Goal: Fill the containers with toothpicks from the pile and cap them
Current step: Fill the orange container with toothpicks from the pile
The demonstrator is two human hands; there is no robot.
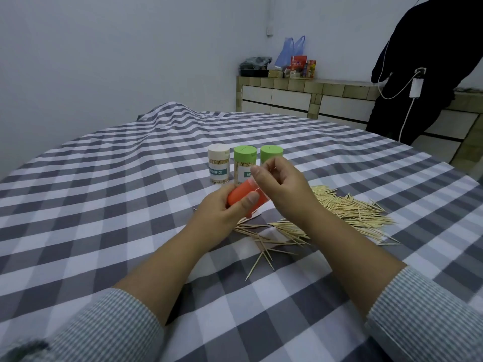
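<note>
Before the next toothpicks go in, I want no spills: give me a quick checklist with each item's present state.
1. Orange container gripped by the left hand: ok.
2. Its mouth faces the right hand: ok.
3. Right hand pinches toothpicks: ok, though how many cannot tell.
4. How full the orange container is: cannot tell.
5. Pile beside the right hand has plenty left: ok.
6. White-capped container and two green-capped ones stand upright and capped: ok.

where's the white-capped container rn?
The white-capped container stands upright on the checked tablecloth, leftmost in the row, beside a green-capped container.
</note>
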